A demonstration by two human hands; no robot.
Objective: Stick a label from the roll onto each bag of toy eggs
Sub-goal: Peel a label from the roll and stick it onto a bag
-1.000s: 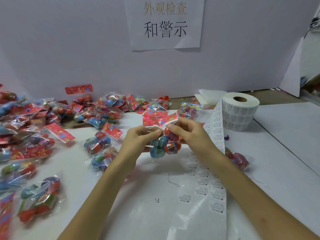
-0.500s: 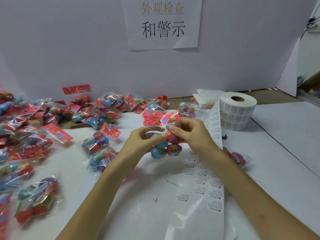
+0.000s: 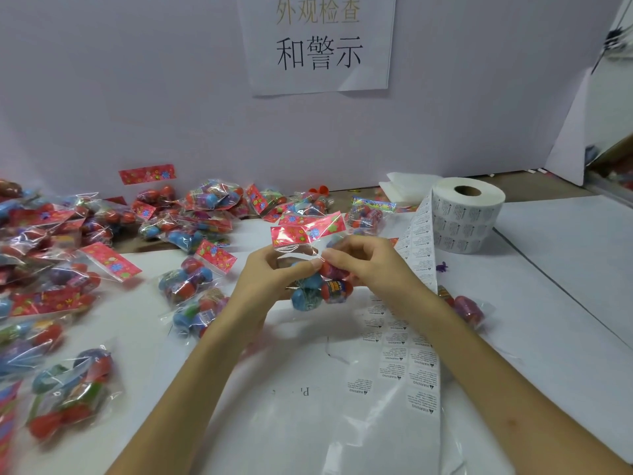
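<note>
Above the table's middle I hold a clear bag of toy eggs (image 3: 317, 289) with a red flowered header card. My left hand (image 3: 270, 274) grips its left side, thumb across the front of the plastic. My right hand (image 3: 363, 265) pinches the bag's right side just below the header. Blue and red eggs hang beneath my fingers. The white label roll (image 3: 466, 214) stands at the back right. Its strip of warning labels (image 3: 407, 354) runs down the table under my right forearm. I cannot tell whether a label is under my fingers.
Many more egg bags (image 3: 102, 255) lie piled along the left and the back wall. One bag (image 3: 467, 308) lies right of my right wrist. A white board with a paper sign (image 3: 318, 42) closes off the back. White sheets cover the table (image 3: 548, 337).
Both hands have kept hold of the bag and lifted it slightly toward me. My fingers have shifted on the plastic below the header card.
</note>
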